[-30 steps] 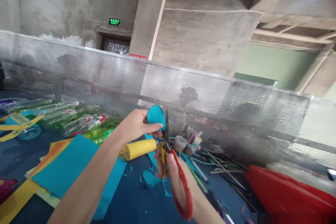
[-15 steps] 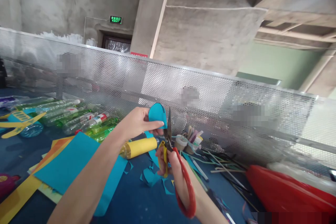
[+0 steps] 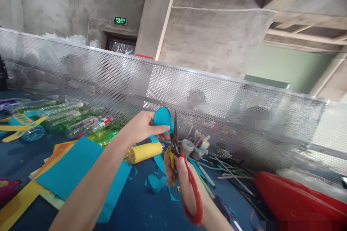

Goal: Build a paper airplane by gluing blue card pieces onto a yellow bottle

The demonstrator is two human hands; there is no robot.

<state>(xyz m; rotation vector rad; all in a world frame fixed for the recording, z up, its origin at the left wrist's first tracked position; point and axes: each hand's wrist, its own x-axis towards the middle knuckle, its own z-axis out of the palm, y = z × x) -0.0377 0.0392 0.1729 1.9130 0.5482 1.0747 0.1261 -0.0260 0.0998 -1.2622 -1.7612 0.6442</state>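
Note:
My left hand (image 3: 145,126) pinches a small rounded piece of blue paper (image 3: 163,120) between thumb and fingers, with a dark line along its upper edge. In my right hand (image 3: 182,173) is a pair of scissors (image 3: 194,195) with one red and one yellow handle loop, blades pointing up. The blades stand at the right edge of the blue paper. Below the hands, blue paper scraps (image 3: 155,182) lie on the dark blue table (image 3: 146,211). Just under the left hand rests a bottle wrapped in yellow paper (image 3: 146,152).
Several plastic bottles (image 3: 93,126) lie at the left, beside a yellow paper shape (image 3: 24,128). Stacked coloured sheets (image 3: 70,169) are under my left forearm. Small cups (image 3: 187,147), thin sticks (image 3: 235,168) and a red bag (image 3: 295,198) sit to the right. A perforated metal screen (image 3: 168,83) stands behind.
My right hand's fingers in the yellow loop have shifted slightly, and the scissor handles look a little closer together. The blue paper stays almost in place.

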